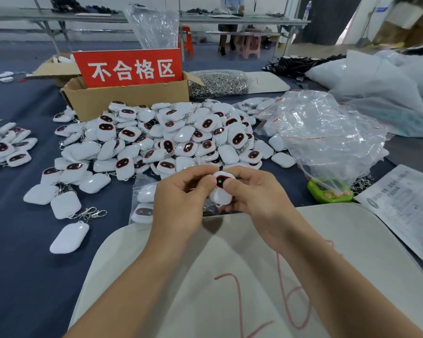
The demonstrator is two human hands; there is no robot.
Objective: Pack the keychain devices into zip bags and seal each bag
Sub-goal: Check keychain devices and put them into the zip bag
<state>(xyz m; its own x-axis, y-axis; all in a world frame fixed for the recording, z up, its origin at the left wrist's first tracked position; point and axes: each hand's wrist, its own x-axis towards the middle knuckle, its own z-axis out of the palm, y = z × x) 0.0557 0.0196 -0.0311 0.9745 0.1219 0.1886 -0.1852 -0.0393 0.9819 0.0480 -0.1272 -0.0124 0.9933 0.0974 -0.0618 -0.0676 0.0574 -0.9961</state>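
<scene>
A white keychain device [220, 189] with a dark red-rimmed face sits between both hands above the table's near edge. My left hand [181, 198] pinches it from the left and my right hand [252, 191] pinches it from the right, thumbs on top. Whether a clear zip bag wraps it is hard to tell. Behind the hands spreads a big pile of the same devices [161, 140]. Bagged devices [143, 203] lie just left of my left hand.
A cardboard box [122, 98] with a red sign [130, 68] stands behind the pile. A bag of metal clips [217, 84] lies beside it. Crumpled clear plastic [327, 137] covers a green gadget [327, 191] at right. A white sack [230, 276] lies under my forearms, printed paper [405, 206] at far right.
</scene>
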